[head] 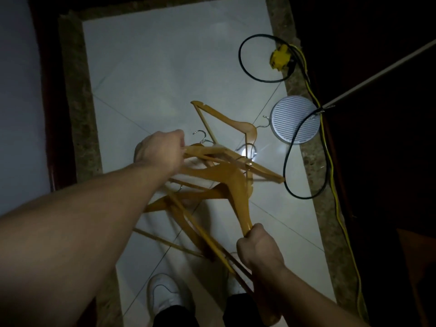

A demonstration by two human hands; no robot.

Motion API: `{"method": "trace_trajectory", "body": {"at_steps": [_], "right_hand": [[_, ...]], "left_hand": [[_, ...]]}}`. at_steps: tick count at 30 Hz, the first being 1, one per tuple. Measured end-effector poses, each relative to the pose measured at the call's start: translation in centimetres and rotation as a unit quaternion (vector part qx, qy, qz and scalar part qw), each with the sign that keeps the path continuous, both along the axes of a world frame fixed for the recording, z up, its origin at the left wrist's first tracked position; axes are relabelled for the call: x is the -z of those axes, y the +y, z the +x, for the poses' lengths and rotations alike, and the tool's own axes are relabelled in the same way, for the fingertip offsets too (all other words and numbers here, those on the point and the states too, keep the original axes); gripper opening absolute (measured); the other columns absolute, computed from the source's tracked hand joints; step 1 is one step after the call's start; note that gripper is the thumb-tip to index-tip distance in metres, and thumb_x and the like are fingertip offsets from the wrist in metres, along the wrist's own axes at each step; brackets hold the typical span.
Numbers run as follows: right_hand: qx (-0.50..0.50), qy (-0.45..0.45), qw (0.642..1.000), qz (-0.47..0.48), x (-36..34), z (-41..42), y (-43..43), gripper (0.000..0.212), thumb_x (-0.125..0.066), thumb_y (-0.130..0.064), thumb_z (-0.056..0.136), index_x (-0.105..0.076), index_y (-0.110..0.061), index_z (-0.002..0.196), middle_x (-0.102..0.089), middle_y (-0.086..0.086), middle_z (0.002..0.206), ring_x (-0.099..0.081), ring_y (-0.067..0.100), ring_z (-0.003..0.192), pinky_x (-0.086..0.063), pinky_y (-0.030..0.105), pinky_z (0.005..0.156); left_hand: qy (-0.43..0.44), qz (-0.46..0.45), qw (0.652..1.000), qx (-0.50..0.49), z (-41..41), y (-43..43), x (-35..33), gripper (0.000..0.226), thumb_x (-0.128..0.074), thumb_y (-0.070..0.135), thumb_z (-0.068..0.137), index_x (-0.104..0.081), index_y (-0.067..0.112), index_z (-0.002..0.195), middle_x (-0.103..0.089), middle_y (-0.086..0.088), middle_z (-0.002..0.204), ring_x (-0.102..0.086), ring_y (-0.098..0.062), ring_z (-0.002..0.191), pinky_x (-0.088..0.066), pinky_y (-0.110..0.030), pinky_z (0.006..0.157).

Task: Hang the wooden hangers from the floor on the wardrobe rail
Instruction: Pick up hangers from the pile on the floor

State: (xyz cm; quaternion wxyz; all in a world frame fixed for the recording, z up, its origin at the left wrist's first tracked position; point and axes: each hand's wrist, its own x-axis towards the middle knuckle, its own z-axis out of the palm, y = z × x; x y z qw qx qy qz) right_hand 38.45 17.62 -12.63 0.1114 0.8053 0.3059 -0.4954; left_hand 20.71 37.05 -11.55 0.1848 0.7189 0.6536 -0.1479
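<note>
Several wooden hangers with metal hooks are bunched above the white tiled floor (165, 67). My left hand (160, 149) grips the left end of an upper hanger (236, 159). My right hand (257, 246) grips the ends of a lower bundle of hangers (233, 185) that fans up and to the left. One more wooden hanger (226, 121) lies flat on the tiles beyond the bunch, its hook pointing right. The wardrobe rail is out of view.
A round white ribbed disc (295, 119) lies at the floor's right edge, with a black cable (243, 64) and a yellow cable (330, 161) looping past it to a yellow plug block (280, 57). A pale pole (377, 76) slants in from the right. My white shoe (165, 296) stands below.
</note>
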Motion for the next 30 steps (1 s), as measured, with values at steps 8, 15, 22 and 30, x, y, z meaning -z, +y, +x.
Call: {"method": "trace_trajectory", "body": {"at_steps": [8, 15, 22, 30], "right_hand": [[0.04, -0.011, 0.999, 0.011, 0.0, 1.2, 0.0, 0.011, -0.051, -0.026, 0.092, -0.042, -0.021, 0.088, -0.058, 0.0, 0.083, -0.06, 0.017, 0.07, -0.049, 0.031, 0.058], [-0.004, -0.018, 1.0, 0.008, -1.7, 0.7, -0.4, 0.01, -0.05, -0.03, 0.093, -0.045, -0.021, 0.093, -0.058, -0.001, 0.083, -0.06, 0.017, 0.071, -0.054, 0.033, 0.065], [-0.074, 0.0, 0.997, 0.021, -7.3, 0.2, -0.1, 0.011, -0.05, -0.032, 0.093, -0.043, -0.024, 0.091, -0.059, -0.003, 0.082, -0.059, 0.013, 0.069, -0.045, 0.027, 0.056], [-0.119, 0.023, 0.993, 0.014, -16.8, -1.0, 1.5, 0.007, -0.047, -0.029, 0.087, -0.048, -0.026, 0.092, -0.061, -0.002, 0.087, -0.06, 0.017, 0.08, -0.053, 0.036, 0.075]], "left_hand": [[-0.04, -0.008, 0.994, -0.102, -0.2, -0.4, 1.1, 0.014, -0.059, 0.03, 0.092, -0.063, 0.031, 0.105, -0.068, -0.009, 0.095, -0.062, -0.033, 0.085, -0.053, -0.036, 0.071], [-0.018, -0.062, 0.991, -0.115, -0.9, -2.2, -0.9, 0.035, -0.059, 0.028, 0.087, -0.06, 0.031, 0.122, -0.069, -0.007, 0.109, -0.062, -0.03, 0.097, -0.049, -0.035, 0.073], [-0.077, -0.121, 0.988, -0.055, 0.3, -4.3, -6.8, 0.041, -0.065, 0.026, 0.083, -0.059, 0.032, 0.123, -0.068, 0.0, 0.109, -0.063, -0.022, 0.093, -0.055, -0.037, 0.079], [-0.078, -0.176, 0.981, 0.0, -1.0, -5.3, -14.7, 0.089, -0.084, 0.023, 0.071, -0.036, 0.035, 0.145, -0.054, 0.001, 0.14, -0.054, -0.026, 0.124, -0.051, -0.044, 0.098]]}}
